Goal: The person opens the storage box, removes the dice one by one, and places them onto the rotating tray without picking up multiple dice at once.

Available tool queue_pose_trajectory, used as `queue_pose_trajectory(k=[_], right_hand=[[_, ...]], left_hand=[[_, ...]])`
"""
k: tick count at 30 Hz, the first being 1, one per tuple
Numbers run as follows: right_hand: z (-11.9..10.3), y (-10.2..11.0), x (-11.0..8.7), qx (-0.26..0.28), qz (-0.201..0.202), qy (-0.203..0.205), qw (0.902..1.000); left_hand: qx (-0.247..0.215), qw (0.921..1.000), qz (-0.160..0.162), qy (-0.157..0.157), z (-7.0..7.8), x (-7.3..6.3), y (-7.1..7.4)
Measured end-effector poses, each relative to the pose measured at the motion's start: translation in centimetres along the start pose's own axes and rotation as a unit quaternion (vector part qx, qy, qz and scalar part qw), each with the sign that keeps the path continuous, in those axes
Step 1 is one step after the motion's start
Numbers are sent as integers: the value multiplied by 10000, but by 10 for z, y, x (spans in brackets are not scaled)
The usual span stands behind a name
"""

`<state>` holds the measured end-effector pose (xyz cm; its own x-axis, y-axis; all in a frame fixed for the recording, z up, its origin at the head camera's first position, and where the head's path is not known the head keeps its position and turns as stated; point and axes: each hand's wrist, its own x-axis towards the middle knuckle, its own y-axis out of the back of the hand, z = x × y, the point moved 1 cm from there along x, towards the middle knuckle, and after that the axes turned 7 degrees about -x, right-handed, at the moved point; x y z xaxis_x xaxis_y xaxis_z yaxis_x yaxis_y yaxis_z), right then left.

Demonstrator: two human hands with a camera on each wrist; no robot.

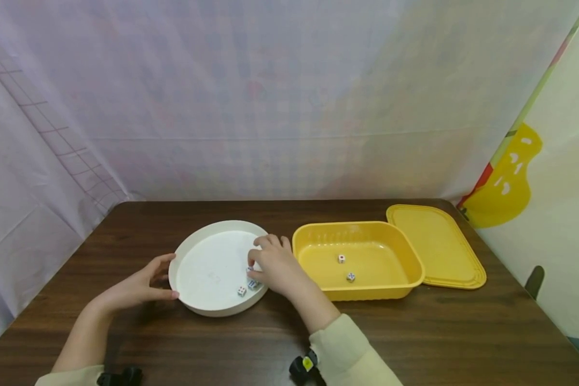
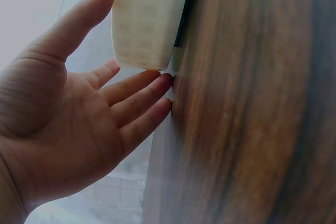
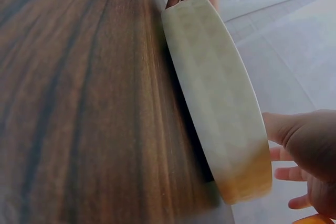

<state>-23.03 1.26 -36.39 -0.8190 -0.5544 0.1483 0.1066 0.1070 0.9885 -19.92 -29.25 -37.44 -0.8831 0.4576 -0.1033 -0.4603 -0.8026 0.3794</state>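
Observation:
A round white tray [image 1: 207, 268] with a low wall stands on the table, with a few small white dice near its right side. My left hand [image 1: 140, 284] rests against the tray's left wall, thumb and fingers spread; the left wrist view shows these fingers fairly straight. Over the tray's right edge reaches my right hand [image 1: 275, 265], its thumb and index finger pinching a die [image 1: 250, 269]. Another die [image 1: 242, 291] lies nearby on the tray floor. In the right wrist view the wall of the tray [image 3: 215, 82] hides those fingertips.
Right of the tray stands a yellow rectangular container [image 1: 318, 292] holding two dice, one [image 1: 341, 259] behind the other [image 1: 350, 277]. Its yellow lid [image 1: 439, 246] lies at the right, partly behind the container. A pale curtain [image 1: 270, 107] hangs behind the brown wooden table [image 1: 212, 348].

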Motion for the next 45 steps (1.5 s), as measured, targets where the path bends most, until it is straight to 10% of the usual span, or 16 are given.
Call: queue_pose_trajectory(k=[45], right_hand=[[16,32,-28,210,524,80,9984]], left_hand=[[44,10000,51,42,-1,0,-1]])
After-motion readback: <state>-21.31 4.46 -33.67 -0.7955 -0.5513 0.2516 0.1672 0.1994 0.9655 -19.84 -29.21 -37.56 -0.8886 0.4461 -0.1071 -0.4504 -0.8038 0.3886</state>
